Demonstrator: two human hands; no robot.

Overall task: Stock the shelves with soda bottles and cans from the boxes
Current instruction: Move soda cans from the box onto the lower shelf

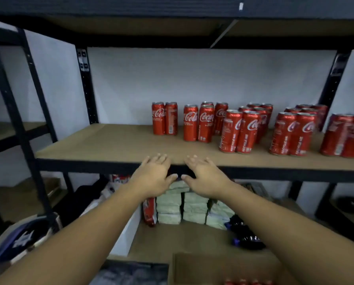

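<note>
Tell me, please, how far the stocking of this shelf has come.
Done: groups of red cans stand upright on the right part of the middle shelf. In hand: nothing; the left hand and the right hand are both open and empty at the shelf's front edge. Left: the shelf's left part is bare, and the cardboard box below shows more red can tops.
</note>
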